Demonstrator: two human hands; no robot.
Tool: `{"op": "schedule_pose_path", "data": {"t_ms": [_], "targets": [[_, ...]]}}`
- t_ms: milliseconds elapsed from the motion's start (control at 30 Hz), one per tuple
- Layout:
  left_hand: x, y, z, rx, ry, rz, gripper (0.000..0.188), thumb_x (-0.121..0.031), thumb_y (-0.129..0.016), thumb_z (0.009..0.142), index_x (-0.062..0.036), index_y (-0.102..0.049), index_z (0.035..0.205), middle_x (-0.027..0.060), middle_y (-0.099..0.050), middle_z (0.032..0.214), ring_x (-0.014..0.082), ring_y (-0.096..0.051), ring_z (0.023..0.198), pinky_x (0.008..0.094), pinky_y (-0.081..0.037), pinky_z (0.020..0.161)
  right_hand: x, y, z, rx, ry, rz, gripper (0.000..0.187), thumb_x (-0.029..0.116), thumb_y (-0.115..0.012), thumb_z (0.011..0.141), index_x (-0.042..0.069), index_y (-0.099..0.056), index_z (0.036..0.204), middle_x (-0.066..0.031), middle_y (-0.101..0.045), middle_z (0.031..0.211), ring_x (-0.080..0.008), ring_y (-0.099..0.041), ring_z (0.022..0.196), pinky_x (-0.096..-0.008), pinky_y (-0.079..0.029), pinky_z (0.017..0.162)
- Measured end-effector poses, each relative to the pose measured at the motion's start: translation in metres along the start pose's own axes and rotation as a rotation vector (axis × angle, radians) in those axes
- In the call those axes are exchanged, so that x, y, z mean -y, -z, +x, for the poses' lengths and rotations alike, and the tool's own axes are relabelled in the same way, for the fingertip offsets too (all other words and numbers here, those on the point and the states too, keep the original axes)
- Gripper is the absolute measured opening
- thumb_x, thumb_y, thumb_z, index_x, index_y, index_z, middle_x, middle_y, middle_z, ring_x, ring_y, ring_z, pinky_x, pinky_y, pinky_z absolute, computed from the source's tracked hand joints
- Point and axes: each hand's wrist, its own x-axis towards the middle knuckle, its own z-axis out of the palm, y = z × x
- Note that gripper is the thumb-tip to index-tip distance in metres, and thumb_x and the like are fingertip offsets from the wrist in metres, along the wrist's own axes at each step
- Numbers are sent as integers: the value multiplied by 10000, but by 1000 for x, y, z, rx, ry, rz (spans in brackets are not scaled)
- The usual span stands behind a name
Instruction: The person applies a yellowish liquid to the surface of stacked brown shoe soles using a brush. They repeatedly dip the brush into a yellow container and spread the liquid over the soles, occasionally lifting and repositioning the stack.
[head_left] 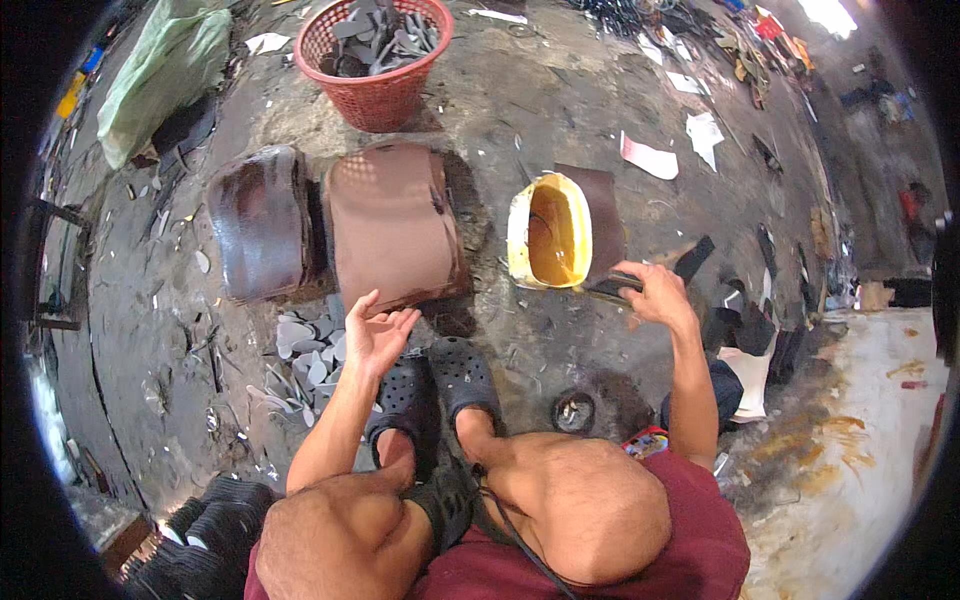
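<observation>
A single head-worn fisheye view is looking steeply down from above the seated person's knees [590, 500] toward the floor [560, 110] in front. It is sitting close to the lap (straight edges are bending toward the dark rim), and the red basket [375, 70] is lying farthest off at the top.

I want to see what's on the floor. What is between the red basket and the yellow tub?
In the head view, only bare, stained floor lies between the red basket and the yellow tub.
</observation>
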Motion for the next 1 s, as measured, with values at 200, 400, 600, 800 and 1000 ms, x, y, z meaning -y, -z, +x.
{"op": "schedule_pose_path", "data": {"t_ms": [200, 400, 600, 800, 1000], "targets": [[-1, 36, -5, 159, 45, 253, 743, -173, -664, 911, 72, -270, 1491, 275, -447, 1439, 408, -410, 1390, 543, -351, 1169, 10, 36, 52, -791, 19, 0, 393, 96, -644, 868, 159, -661, 1256, -118, -718, 1135, -376, -682, 1015, -481, -536, 856], [-10, 0, -34, 514, -1118, 1942, 588, -62, -691, 887, 58, -479, 1422, 196, -578, 1401, 358, -577, 1283, 437, -478, 1087, 128, 114, 97, -650, 333, 395, 459, 195, -754, 871, 6, -642, 1274, -204, -672, 1268, -334, -653, 1181, -399, -500, 982], [-30, 14, 9, 290, -1474, 2262, 522, -40, -672, 796, 17, -585, 1308, 162, -563, 1426, 335, -471, 1391, 465, -378, 1174, 248, 59, 182, -42, 623, 807, 456, 209, -770, 835, -48, -654, 1193, -135, -714, 1133, -204, -650, 1043, -352, -488, 923], [-14, 15, 10, 285, -1459, 2236, 535, -39, -680, 765, 10, -592, 1290, 152, -572, 1419, 318, -494, 1377, 463, -396, 1166, 274, -101, 251, -116, 340, 716, 445, 253, -710, 853, 4, -638, 1215, -215, -729, 1034, -373, -689, 1028, -457, -504, 918], [-22, 26, 1, 235, -1382, 2237, 560, -43, -669, 767, 15, -569, 1315, 144, -553, 1442, 311, -481, 1388, 458, -392, 1169, 330, -69, 197, -348, 192, 292, 419, 197, -614, 891, 13, -523, 1257, -316, -692, 892, -498, -692, 893, -584, -537, 804]]}}
